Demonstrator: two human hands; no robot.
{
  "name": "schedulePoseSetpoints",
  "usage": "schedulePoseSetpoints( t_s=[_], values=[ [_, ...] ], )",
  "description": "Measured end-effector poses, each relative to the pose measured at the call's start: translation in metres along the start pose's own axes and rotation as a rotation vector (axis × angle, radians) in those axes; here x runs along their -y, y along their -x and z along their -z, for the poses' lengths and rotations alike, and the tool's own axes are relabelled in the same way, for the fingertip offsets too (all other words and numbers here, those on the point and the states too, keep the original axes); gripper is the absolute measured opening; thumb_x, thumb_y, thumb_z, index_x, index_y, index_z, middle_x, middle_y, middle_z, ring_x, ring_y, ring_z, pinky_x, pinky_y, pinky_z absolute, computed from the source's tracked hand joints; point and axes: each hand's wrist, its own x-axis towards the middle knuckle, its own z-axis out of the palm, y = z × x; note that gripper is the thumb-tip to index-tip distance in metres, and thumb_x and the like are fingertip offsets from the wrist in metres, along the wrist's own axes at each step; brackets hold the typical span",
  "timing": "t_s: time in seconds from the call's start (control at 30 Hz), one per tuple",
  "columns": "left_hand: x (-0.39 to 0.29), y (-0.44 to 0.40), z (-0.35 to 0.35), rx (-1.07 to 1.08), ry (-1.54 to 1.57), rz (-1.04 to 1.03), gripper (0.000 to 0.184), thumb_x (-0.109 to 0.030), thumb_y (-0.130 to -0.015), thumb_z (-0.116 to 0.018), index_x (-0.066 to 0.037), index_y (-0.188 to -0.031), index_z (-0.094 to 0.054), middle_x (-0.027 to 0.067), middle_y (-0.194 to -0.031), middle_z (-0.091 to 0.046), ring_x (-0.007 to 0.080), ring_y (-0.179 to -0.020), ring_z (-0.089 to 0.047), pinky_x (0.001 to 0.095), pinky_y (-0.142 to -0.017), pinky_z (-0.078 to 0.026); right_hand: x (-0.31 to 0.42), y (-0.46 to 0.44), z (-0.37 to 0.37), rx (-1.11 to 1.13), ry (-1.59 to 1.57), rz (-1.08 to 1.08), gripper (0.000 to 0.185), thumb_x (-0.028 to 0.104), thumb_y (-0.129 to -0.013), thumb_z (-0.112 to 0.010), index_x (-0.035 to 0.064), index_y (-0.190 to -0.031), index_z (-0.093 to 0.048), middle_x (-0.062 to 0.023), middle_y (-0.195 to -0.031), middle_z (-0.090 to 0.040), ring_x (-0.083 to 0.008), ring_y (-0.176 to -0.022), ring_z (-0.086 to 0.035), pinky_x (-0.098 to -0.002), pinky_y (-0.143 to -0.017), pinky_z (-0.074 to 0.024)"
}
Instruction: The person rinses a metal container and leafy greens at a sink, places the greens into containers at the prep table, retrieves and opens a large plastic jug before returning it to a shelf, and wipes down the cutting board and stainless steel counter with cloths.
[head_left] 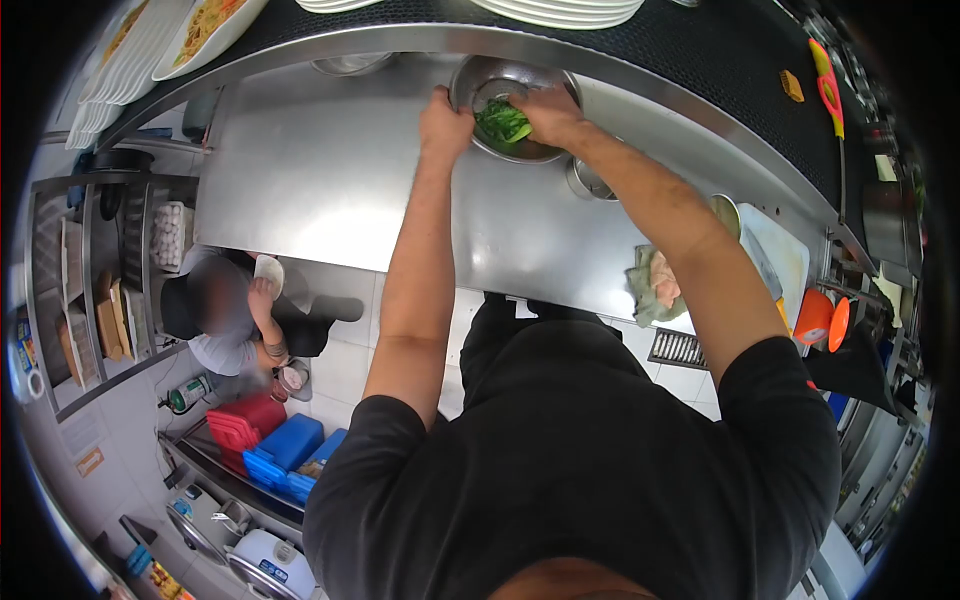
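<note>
A round metal mixing bowl (546, 152) stands on the steel worktable, under the front edge of the upper shelf. My left hand (445, 122) is closed on the bowl's left rim. Inside the bowl, my right hand (550, 112) is closed on bright green leafy vegetables (503, 121); its fingertips are partly hidden among the leaves. Just below the bowl, near my right forearm, a smaller metal container (588, 181) is partly covered by that arm.
Cloths (650, 285) lie at the worktable's (300, 190) front edge. A knife (762, 265) rests by a white cutting board (790, 245) at right. Stacked plates (560, 10) line the upper shelf. A crouching person (225, 300) holds a pale dish at left, near red (245, 420) and blue bins (285, 450).
</note>
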Motion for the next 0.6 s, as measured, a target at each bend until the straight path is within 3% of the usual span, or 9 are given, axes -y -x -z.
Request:
schedulePoseSetpoints(
  t_s=[0.2, 0.27, 0.37, 0.4, 0.5, 0.6],
  values=[
    [-0.01, 0.006, 0.012, 0.014, 0.099, -0.02, 0.036, -0.012, -0.083, -0.064, 0.008, -0.113, -0.058, 0.0278, -0.082, -0.071, 0.0368, -0.064, -0.073, 0.0427, -0.064, -0.06, -0.008, 0.019, 0.018, -0.163, -0.23, -0.165, 0.062, 0.026, -0.078, -0.076, 0.0156, -0.137, -0.059, -0.015, -0.111, -0.073, -0.0336, -0.106, -0.068, -0.0457, -0.099, -0.0496],
    [-0.006, 0.006, 0.009, 0.04, 0.152, -0.014, 0.035, -0.011, -0.083, -0.064, 0.008, -0.112, -0.058, 0.0268, -0.083, -0.071, 0.0363, -0.066, -0.074, 0.0426, -0.064, -0.061, -0.014, 0.037, 0.036, -0.159, -0.359, -0.234, 0.066, 0.027, -0.08, -0.074, 0.0126, -0.142, -0.056, -0.0166, -0.121, -0.071, -0.0353, -0.113, -0.066, -0.04, -0.097, -0.0525],
    [-0.009, 0.007, 0.005, 0.049, 0.189, 0.008, 0.034, -0.011, -0.083, -0.064, 0.008, -0.111, -0.059, 0.0258, -0.084, -0.072, 0.0357, -0.069, -0.075, 0.042, -0.064, -0.062, -0.019, 0.066, 0.053, -0.23, -0.552, -0.375, 0.069, 0.029, -0.082, -0.073, 0.0095, -0.145, -0.053, -0.0186, -0.127, -0.069, -0.0335, -0.118, -0.065, -0.0389, -0.101, -0.0509],
    [-0.011, 0.008, 0.004, 0.049, 0.194, 0.019, 0.034, -0.011, -0.083, -0.064, 0.008, -0.111, -0.059, 0.0255, -0.084, -0.072, 0.0355, -0.069, -0.075, 0.0417, -0.064, -0.062, -0.029, 0.07, 0.045, -0.257, -0.675, -0.376, 0.072, 0.026, -0.082, -0.071, 0.0031, -0.147, -0.049, -0.0201, -0.121, -0.07, -0.0313, -0.104, -0.069, -0.0368, -0.093, -0.0533],
    [-0.019, 0.01, 0.0, 0.046, 0.207, 0.026, 0.033, -0.011, -0.083, -0.063, 0.008, -0.111, -0.059, 0.0261, -0.089, -0.072, 0.0365, -0.071, -0.075, 0.0415, -0.065, -0.063, -0.034, 0.096, 0.045, -0.396, -0.692, -0.358, 0.068, 0.027, -0.083, -0.071, 0.0008, -0.143, -0.052, -0.0197, -0.117, -0.07, -0.0305, -0.099, -0.069, -0.0362, -0.089, -0.054],
    [-0.026, 0.014, 0.001, 0.053, 0.254, 0.046, 0.034, -0.011, -0.083, -0.064, 0.007, -0.112, -0.06, 0.0272, -0.092, -0.072, 0.0378, -0.073, -0.075, 0.0415, -0.066, -0.063, -0.033, 0.129, 0.039, -0.432, -0.823, -0.427, 0.067, 0.03, -0.08, -0.073, 0.0033, -0.139, -0.055, -0.021, -0.12, -0.069, -0.0336, -0.113, -0.066, -0.0387, -0.097, -0.051]
  ],
)
